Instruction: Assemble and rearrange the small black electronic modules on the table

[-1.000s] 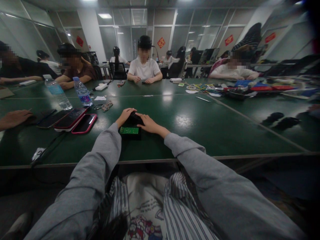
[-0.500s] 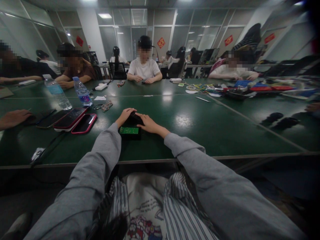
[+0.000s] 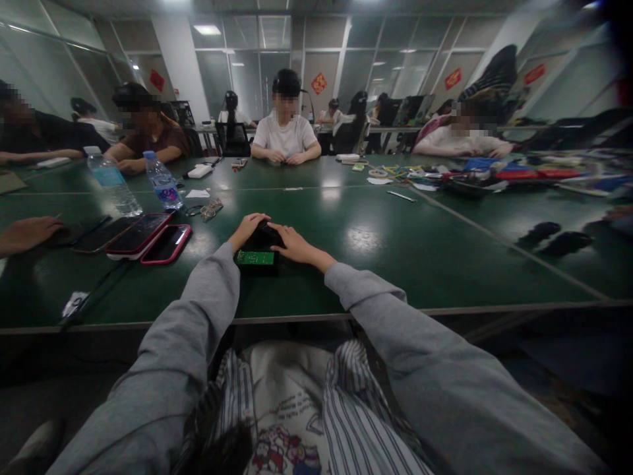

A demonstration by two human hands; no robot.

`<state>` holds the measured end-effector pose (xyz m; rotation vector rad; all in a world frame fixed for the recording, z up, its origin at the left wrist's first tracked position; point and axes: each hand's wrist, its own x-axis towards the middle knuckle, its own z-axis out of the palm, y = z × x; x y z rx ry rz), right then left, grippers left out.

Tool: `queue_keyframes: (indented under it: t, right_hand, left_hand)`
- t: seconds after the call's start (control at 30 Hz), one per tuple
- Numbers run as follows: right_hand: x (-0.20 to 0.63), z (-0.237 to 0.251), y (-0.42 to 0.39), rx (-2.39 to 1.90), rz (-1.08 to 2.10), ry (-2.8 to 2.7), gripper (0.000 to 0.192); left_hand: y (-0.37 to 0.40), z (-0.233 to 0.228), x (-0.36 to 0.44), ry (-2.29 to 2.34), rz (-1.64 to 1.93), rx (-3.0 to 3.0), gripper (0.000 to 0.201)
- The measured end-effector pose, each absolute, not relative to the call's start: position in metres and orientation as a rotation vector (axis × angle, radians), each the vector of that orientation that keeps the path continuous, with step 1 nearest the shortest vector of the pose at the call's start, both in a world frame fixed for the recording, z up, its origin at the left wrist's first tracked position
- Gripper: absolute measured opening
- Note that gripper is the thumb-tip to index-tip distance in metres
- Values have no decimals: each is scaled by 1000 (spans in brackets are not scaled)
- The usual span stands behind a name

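Note:
Both my hands are on a black plastic cover, tilted above the green tabletop; its exact shape is partly hidden by my fingers. My left hand grips its left side, fingers curled over the top. On the right, my right hand holds the other side with fingers bent over its upper edge. Just nearer to me lies a green circuit board in a black case, close below the cover. Whether cover and case touch, I cannot tell.
Left of my hands lie phones, one in a pink case, near two water bottles. A co-worker's hand rests at the far left. Cables and tools are heaped at back right. Black objects lie at right.

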<state>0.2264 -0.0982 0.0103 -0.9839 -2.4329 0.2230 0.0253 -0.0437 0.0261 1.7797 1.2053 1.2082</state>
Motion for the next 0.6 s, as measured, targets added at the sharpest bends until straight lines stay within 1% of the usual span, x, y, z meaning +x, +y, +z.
queue_keyframes:
  t: [0.6]
  right_hand:
    - [226, 9, -97, -974, 204, -2436, 71]
  left_hand:
    - [-43, 25, 25, 1183, 1218, 1801, 36]
